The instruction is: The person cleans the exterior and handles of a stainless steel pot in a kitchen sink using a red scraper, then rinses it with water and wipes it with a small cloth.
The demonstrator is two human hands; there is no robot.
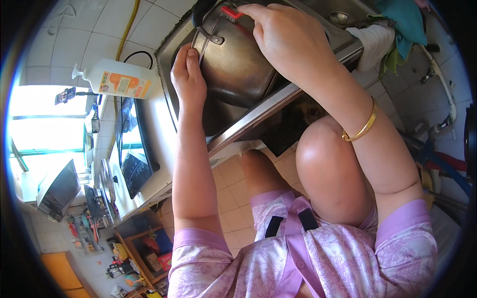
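Observation:
A discoloured metal kettle or pot point(234, 63) lies tilted in a steel sink, its black handle point(203, 13) rising from a riveted bracket near the top of the picture. My left hand point(190, 72) grips the vessel's rim, thumb on the outside. In my right hand point(285, 35), which wears a gold bangle at the wrist, is a small red brush point(231, 12); its bristles rest against the metal near the vessel's edge. The far part of the vessel runs towards the picture's top, and my right palm is hidden from view.
A pump bottle point(125, 80) with an orange-printed label stands left of the sink point(257, 115), beside a black glass-topped appliance point(134, 149). White and teal cloths point(376, 41) hang over the sink's right edge, near a metal bowl or strainer point(338, 18). My knees are below the front edge.

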